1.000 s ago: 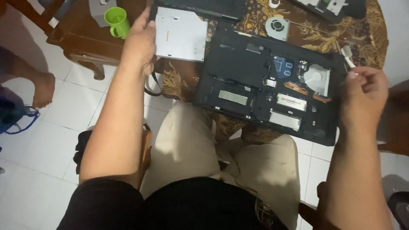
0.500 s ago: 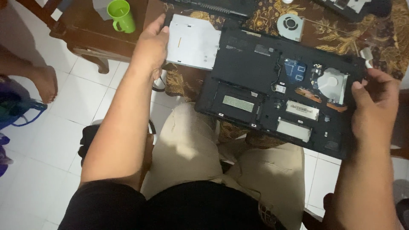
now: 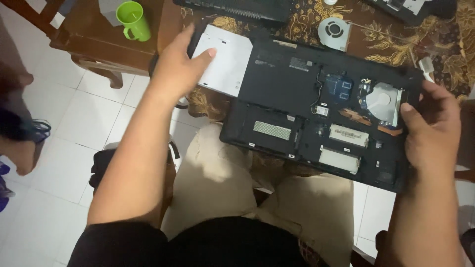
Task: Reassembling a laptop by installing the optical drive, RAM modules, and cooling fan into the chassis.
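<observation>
An opened black laptop base (image 3: 292,89) lies bottom-up at the table's near edge, over my lap, with its circuit boards and memory slots exposed. A flat silver optical drive (image 3: 227,64) sticks out of its left side. My left hand (image 3: 180,64) grips that drive, thumb on its top face. My right hand (image 3: 430,126) holds the laptop's right edge, thumb resting beside the round silver fan housing (image 3: 383,101).
A loose cooling fan (image 3: 335,32) lies on the brown patterned tablecloth (image 3: 391,44) behind the laptop. A green mug (image 3: 132,20) stands on a wooden side table (image 3: 99,44) at the left. Another dark device (image 3: 237,7) lies at the back. White tiled floor lies below.
The view has drawn closer. My left hand has settled onto the silver drive and my right hand has come down from the corner onto the laptop's right edge.
</observation>
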